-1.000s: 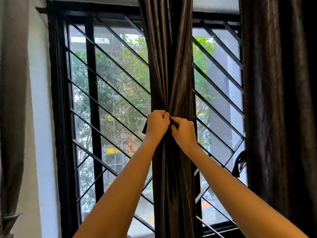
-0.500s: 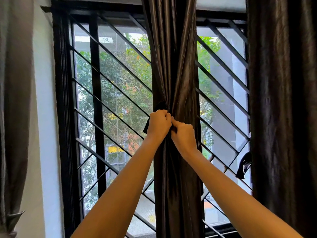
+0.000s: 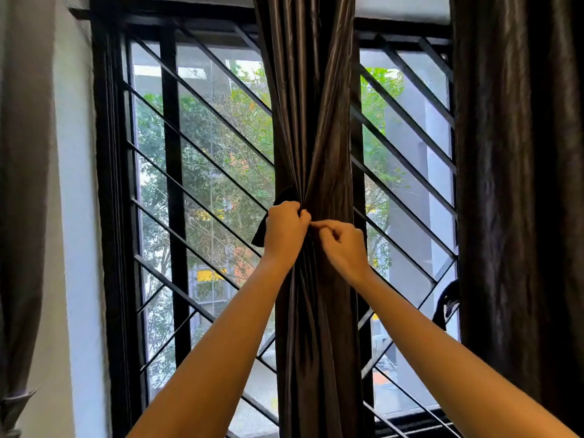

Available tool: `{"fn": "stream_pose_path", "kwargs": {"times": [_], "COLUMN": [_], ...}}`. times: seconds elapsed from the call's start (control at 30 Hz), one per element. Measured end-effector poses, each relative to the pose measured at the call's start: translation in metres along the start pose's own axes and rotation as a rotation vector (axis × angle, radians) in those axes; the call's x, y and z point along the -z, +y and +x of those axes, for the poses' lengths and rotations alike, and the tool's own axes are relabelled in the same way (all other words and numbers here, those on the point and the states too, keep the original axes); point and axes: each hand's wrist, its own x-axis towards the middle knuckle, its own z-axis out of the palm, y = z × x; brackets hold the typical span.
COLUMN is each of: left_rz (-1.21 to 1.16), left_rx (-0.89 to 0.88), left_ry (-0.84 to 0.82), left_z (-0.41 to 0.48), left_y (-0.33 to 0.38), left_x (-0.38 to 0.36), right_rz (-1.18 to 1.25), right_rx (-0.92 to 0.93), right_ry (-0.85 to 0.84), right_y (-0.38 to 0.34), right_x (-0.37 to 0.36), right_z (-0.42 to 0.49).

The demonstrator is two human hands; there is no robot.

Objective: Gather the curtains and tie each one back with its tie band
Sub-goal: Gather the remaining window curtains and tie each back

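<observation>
A dark brown satin curtain hangs down the middle of the view, in front of the black metal window grille with its slanted bars. The cloth is glossy and falls in long narrow pleats. It is drawn in to a tight waist about halfway down, so the folds fan out above it and hang in a straighter, narrower column below.

A black fabric tie band wraps that waist. A dark loop of it shows just above the left hand, and a short flat tail sticks out to the left below the knuckles.

The left hand grips the left side of the gather, its fingers curled tightly round the band and the bunched cloth. The right hand sits just beside it on the front of the curtain. Its thumb and forefinger are closed in a small pinch on the band, touching the left fingertips, and the other fingers are curled into the palm. The pinched end itself is mostly hidden.

To the right, a second dark curtain hangs loose and wide. A small black band dangles at its inner edge. A grey-brown curtain fills the left border beside the white wall.
</observation>
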Motion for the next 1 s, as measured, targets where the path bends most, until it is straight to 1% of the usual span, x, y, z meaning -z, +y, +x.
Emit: {"fn": "stream_pose_path", "kwargs": {"times": [0.07,0.1,0.13,0.2,0.27,0.3,0.33,0.37,0.47,0.5,0.57,0.63,0.7,0.8,0.87,0.9,0.97,1.0], "left_rz": [-0.046,-0.072,-0.090,-0.105,-0.117,-0.126,-0.134,-0.138,-0.137,-0.140,-0.160,-0.172,-0.179,-0.227,-0.252,-0.289,-0.448,-0.520], "left_rx": [-0.014,-0.019,-0.018,-0.001,0.011,0.014,0.017,0.022,0.042,0.042,0.058,0.094,0.135,0.172,0.185,0.200,0.275,0.306], "left_ry": [0.004,0.000,-0.005,-0.009,0.000,0.006,0.016,0.031,0.060,0.065,0.092,0.121,0.135,0.134,0.104,0.080,0.052,0.065], "left_z": [-0.001,-0.002,-0.002,-0.005,-0.009,-0.011,-0.013,-0.014,-0.019,-0.020,-0.020,-0.022,-0.024,-0.029,-0.033,-0.036,-0.042,-0.045], "left_y": [0.002,0.003,0.004,0.007,0.007,0.006,0.006,0.006,0.009,0.010,0.010,0.010,0.011,0.014,0.017,0.018,0.017,0.015], "left_x": [0.000,0.000,0.000,-0.001,-0.001,-0.001,-0.001,0.000,-0.004,-0.007,-0.014,-0.020,-0.024,-0.026,-0.026,-0.026,-0.030,-0.031], "right_rz": [0.036,0.025,0.006,0.039,0.182,0.254,0.268,0.256,0.077,0.059,0.085,0.090,0.099,0.064,0.040,0.038,0.052,0.055], "right_rx": [-0.087,-0.116,-0.158,-0.280,-0.419,-0.454,-0.472,-0.458,-0.366,-0.298,-0.148,-0.052,0.013,0.075,0.092,0.097,0.095,0.091], "right_ry": [0.162,0.206,0.207,0.094,-0.034,-0.060,-0.029,0.034,0.344,0.414,0.478,0.447,0.368,0.252,0.187,0.159,0.110,0.087], "right_y": [0.014,0.020,0.023,0.027,0.030,0.033,0.034,0.035,0.022,0.017,0.006,-0.001,-0.005,-0.011,-0.013,-0.014,-0.015,-0.015], "right_x": [0.009,0.013,0.016,0.023,0.025,0.026,0.027,0.026,0.025,0.024,0.020,0.014,0.011,0.011,0.011,0.012,0.014,0.015], "right_z": [0.012,0.021,0.030,0.048,0.066,0.074,0.079,0.081,0.069,0.062,0.049,0.041,0.037,0.035,0.038,0.039,0.040,0.041]}}
